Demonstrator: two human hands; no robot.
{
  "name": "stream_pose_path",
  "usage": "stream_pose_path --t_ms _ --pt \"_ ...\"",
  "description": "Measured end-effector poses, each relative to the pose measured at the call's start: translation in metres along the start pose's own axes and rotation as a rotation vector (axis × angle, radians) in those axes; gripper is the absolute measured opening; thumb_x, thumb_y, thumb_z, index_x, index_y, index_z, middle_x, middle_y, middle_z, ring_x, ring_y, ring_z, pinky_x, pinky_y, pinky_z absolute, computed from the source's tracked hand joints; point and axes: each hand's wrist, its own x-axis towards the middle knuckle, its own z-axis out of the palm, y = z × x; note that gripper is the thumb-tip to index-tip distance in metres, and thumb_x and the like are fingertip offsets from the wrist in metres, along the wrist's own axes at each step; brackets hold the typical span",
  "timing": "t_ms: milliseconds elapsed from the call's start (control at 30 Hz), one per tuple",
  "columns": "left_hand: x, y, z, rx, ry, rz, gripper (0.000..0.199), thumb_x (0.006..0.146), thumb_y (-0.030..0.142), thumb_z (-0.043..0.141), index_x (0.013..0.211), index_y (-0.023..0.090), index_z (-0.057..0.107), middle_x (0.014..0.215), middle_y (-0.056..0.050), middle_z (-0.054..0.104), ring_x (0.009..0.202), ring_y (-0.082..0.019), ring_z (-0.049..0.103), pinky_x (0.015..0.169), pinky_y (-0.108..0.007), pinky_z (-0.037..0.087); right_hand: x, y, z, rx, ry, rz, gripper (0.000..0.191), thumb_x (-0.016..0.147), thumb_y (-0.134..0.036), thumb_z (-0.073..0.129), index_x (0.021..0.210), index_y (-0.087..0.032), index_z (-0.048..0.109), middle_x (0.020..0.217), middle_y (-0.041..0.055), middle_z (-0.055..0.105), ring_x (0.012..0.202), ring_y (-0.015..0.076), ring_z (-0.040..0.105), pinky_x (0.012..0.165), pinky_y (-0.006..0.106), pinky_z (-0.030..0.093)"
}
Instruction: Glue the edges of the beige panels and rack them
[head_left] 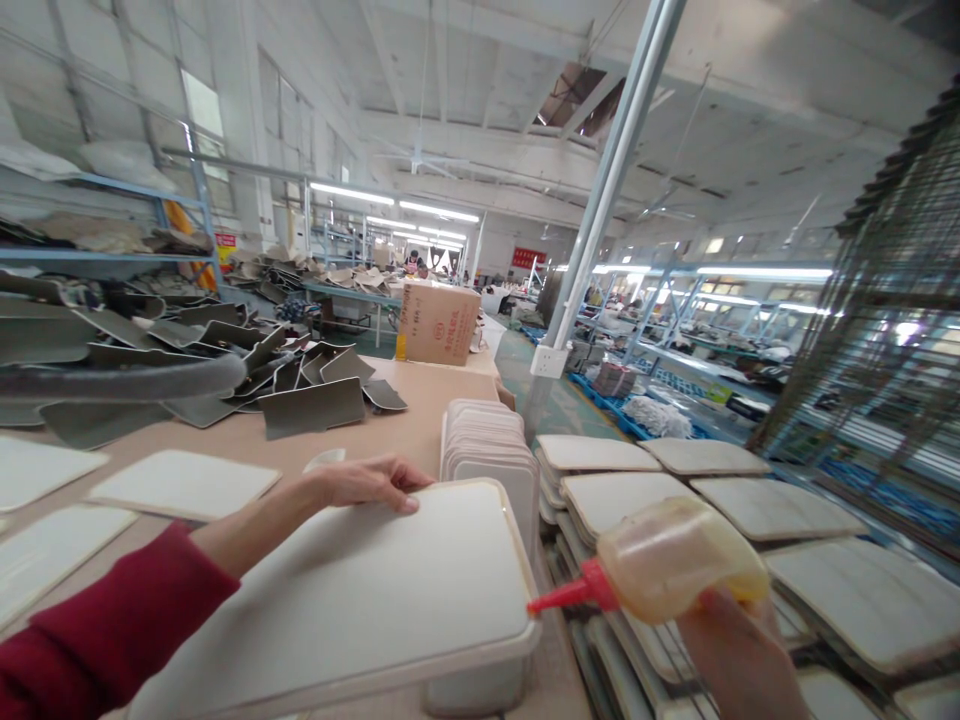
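Note:
A white rounded-corner panel (375, 575) with a pale rim lies in front of me. My left hand (382, 485) pinches its far edge, thumb on top and fingers over the back. In my right hand (739, 635) is a squeeze bottle (675, 560) of yellowish liquid, tipped on its side. Its red nozzle (574, 590) points left and meets the panel's rim near the right corner. The fingers of my right hand are partly hidden behind the bottle. Beneath the panel's near right corner, a white block-like support (480, 685) shows in part.
A row of upright panels (487, 440) stands behind the held one. To the right are stacks of similar panels (877, 590); more panels (187, 482) lie at left. Grey-green folded pieces (315, 405) are heaped beyond. A cardboard box (439, 325) and metal post (600, 190) stand farther back.

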Motion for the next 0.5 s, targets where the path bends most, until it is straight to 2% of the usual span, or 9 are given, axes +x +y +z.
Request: stream_pose_path --t_ms 100,233,367,500 --pt "0.000 -0.004 -0.002 -0.030 0.015 -0.004 0.036 0.067 0.041 0.071 0.093 0.016 0.068 0.079 -0.003 0.070 0.070 -0.018 0.063 0.064 -0.025 0.050 -0.002 0.006 -0.007 0.015 0.026 0.047 0.037 0.041 -0.034 0.085 0.067 -0.021 0.062 0.060 0.0019 0.062 0.062 0.0194 0.061 0.061 0.028 0.053" --pt "-0.001 -0.009 -0.003 -0.049 0.040 0.011 0.038 0.067 0.040 0.071 0.096 0.015 0.068 0.082 -0.004 0.070 0.072 -0.018 0.064 0.065 -0.025 0.050 -0.011 0.015 -0.012 0.017 0.092 -0.018 0.040 0.052 -0.035 0.082 0.083 -0.020 0.063 0.067 0.0028 0.064 0.063 0.0150 0.060 0.061 0.022 0.052" --pt "-0.001 -0.012 -0.001 -0.056 0.062 0.020 0.039 0.068 0.039 0.070 0.099 0.015 0.068 0.085 -0.005 0.071 0.071 -0.018 0.064 0.064 -0.024 0.049 -0.016 0.022 -0.020 0.032 0.100 -0.043 0.029 0.055 -0.030 0.081 0.075 -0.019 0.063 0.062 0.0023 0.063 0.060 0.0145 0.059 0.058 0.021 0.051" --pt "0.001 -0.019 0.003 -0.102 0.099 0.048 0.042 0.069 0.037 0.069 0.104 0.015 0.067 0.090 -0.005 0.071 0.071 -0.018 0.064 0.064 -0.024 0.049 -0.018 0.028 -0.028 0.038 0.188 -0.064 0.032 0.052 -0.028 0.084 0.075 -0.019 0.063 0.063 0.0032 0.065 0.061 0.0159 0.060 0.058 0.022 0.052"
